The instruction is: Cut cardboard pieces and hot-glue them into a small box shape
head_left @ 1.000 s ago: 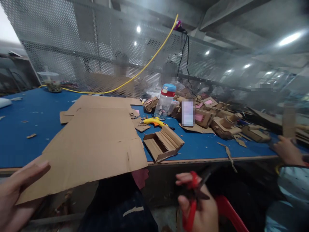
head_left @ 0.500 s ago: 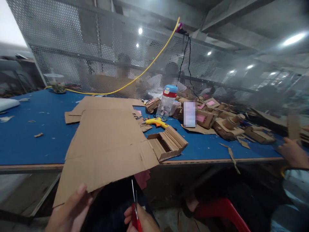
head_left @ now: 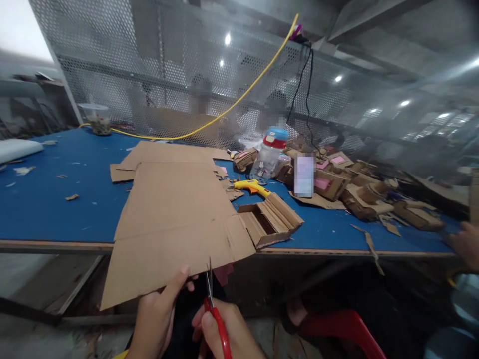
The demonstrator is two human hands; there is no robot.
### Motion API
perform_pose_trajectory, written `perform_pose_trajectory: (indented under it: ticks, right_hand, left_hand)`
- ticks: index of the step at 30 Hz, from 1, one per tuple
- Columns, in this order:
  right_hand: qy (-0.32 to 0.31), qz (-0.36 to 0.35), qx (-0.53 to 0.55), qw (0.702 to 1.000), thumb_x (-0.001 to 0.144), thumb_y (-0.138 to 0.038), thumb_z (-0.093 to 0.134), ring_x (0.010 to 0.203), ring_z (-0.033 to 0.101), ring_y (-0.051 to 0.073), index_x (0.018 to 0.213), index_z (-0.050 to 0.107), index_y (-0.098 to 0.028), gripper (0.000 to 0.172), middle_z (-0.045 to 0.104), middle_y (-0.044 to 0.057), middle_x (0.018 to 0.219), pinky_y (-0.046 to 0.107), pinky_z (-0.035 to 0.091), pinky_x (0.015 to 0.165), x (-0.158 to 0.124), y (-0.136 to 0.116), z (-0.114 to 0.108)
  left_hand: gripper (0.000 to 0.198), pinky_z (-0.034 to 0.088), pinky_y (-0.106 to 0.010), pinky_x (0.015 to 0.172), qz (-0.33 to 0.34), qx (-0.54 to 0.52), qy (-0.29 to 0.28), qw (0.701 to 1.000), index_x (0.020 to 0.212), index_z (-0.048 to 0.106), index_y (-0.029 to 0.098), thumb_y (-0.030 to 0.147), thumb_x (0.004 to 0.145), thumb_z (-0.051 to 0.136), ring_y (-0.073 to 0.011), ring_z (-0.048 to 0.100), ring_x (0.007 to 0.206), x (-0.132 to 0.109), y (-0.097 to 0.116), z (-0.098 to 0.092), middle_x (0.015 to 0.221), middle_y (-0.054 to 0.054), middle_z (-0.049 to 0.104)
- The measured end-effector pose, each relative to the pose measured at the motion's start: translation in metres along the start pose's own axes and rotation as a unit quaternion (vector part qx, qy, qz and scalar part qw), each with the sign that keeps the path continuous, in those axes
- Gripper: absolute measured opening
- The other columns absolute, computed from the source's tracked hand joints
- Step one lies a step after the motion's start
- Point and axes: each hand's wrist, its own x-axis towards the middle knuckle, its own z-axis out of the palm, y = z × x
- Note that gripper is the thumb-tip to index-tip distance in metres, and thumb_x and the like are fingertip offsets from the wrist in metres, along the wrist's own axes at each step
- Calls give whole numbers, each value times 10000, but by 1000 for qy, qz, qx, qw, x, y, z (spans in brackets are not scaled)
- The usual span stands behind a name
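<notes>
Head view, left hand (head_left: 159, 309) pinching cardboard (head_left: 174, 209), right hand (head_left: 234, 321) curled round scissors (head_left: 220, 323)

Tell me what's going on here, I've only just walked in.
Someone's left hand grips the near edge of a large cardboard sheet, which overhangs the blue table. Their right hand holds red-handled scissors, blades slightly apart, tips at that edge; I can't tell whether they've bitten in. Right of the sheet are a small cardboard box and a yellow glue gun. Another person's hand shows at the far right.
</notes>
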Motion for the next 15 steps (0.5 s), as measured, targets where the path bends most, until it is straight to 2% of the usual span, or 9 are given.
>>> perform_pose_trajectory:
  ticks: [3,8,15]
  right_hand:
    - [4,4,4,1000,772,-883,308,456,500,84,788,553,-172,752,541,16,647,189,312,419,2,1,4]
    - [5,7,-16,1000,773,-884,303,438,503,79,778,533,-173,747,546,18,663,191,344,420,3,7,7]
    - [-17,-11,-3,1000,790,-856,345,448,518,82,827,555,-174,715,561,20,705,193,353,434,2,15,5]
  left_hand:
    - [285,535,-190,617,-37,-14,-17,999,518,697,167,378,459,880,-144,624,599,0,4,0,581,-24,683]
    - [288,526,-189,541,-62,-39,0,997,498,692,178,349,382,893,-133,589,525,-3,9,0,526,-6,653]
    - [346,545,-215,532,-66,-51,-29,996,559,709,154,396,436,922,-150,597,550,-1,1,-13,574,-21,664]
